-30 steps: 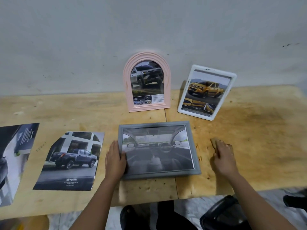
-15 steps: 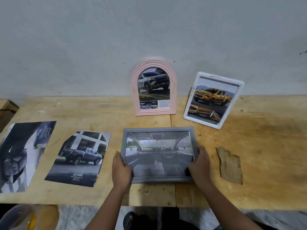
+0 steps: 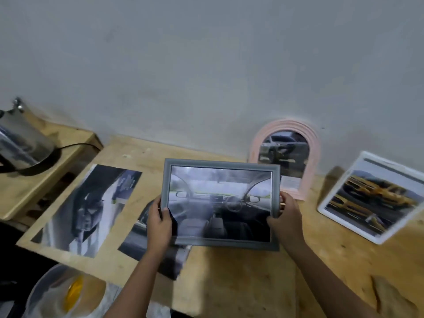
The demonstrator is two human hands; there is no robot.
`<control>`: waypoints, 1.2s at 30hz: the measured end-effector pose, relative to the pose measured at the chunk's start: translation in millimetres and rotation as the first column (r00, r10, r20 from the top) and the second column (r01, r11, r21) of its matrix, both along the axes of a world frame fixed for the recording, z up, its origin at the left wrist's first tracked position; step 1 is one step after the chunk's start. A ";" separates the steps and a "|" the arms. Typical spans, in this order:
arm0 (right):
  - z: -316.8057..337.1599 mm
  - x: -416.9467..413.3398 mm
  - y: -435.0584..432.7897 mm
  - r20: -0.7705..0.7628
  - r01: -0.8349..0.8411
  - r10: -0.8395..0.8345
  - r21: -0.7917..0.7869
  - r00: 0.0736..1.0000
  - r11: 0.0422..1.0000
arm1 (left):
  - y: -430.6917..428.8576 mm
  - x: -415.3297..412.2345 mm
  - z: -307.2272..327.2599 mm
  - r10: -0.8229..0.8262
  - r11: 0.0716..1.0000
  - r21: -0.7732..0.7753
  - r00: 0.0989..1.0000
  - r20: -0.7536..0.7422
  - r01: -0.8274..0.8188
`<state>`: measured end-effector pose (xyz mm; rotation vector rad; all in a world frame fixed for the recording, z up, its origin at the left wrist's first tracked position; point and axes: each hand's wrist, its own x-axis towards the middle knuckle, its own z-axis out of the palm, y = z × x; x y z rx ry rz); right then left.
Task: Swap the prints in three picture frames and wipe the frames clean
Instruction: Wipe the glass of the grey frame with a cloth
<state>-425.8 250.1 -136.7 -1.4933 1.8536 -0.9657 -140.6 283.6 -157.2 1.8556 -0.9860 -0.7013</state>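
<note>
Wooden table [image 3: 241,283], grey wall [image 3: 206,65] behind: left hand [image 3: 159,223] & right hand [image 3: 286,216] each pinch a side of grey frame [image 3: 220,165], thumbs in front, w/ car-interior print [image 3: 220,203] inside.

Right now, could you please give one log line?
left hand, right hand: holding grey rectangular picture frame | frame: above wooden table

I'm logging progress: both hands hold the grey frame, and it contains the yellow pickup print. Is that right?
Not quite. The head view shows the left hand and right hand holding the grey frame, but it contains a car-interior print; the yellow pickup print is in the white frame.
</note>
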 end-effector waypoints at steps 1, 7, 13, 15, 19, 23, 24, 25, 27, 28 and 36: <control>4.7 13.4 -13.2 -0.023 -0.022 0.021 -0.012 1.000 1.000 | -11.1 15.9 4.3 -0.008 1.000 -0.013 1.000 0.024 0.008; 26.0 73.7 -100.0 -0.105 -0.058 0.059 0.013 0.993 0.998 | -98.9 101.1 29.5 -0.127 0.989 -0.055 0.981 0.146 0.136; 31.3 116.0 -161.3 -0.190 0.028 -0.015 0.067 0.982 0.997 | -180.8 151.9 35.6 -0.209 0.975 -0.028 0.951 0.226 0.221; 30.5 124.7 -174.3 -0.212 0.069 -0.046 0.103 0.976 0.992 | -199.8 160.4 33.0 -0.232 0.971 -0.008 0.948 0.215 0.240; 30.7 137.0 -200.0 -0.270 0.144 -0.104 0.134 0.957 0.980 | -232.4 170.0 29.2 -0.288 0.958 0.026 0.947 0.143 0.287; 37.4 139.5 -217.1 -0.363 0.247 -0.168 0.183 0.917 0.952 | -254.8 166.6 23.3 -0.361 0.931 0.015 0.917 0.173 0.364; 38.8 139.6 -219.0 -0.375 0.262 -0.176 0.192 0.910 0.946 | -258.3 165.0 20.5 -0.375 0.926 0.022 0.910 0.179 0.377; 39.4 139.9 -220.5 -0.387 0.274 -0.181 0.199 0.904 0.941 | -261.7 163.8 18.2 -0.382 0.924 0.030 0.909 0.167 0.382; 39.2 141.0 -222.8 -0.405 0.286 -0.185 0.205 0.895 0.936 | -267.9 162.2 15.9 -0.379 0.925 0.042 0.915 0.137 0.377; 39.0 141.3 -223.3 -0.412 0.291 -0.186 0.208 0.892 0.934 | -270.8 161.7 15.2 -0.375 0.927 0.047 0.918 0.128 0.372; 40.8 140.3 -221.2 -0.466 0.298 -0.158 0.246 0.871 0.922 | -277.8 159.1 17.5 -0.386 0.922 0.076 0.910 0.153 0.379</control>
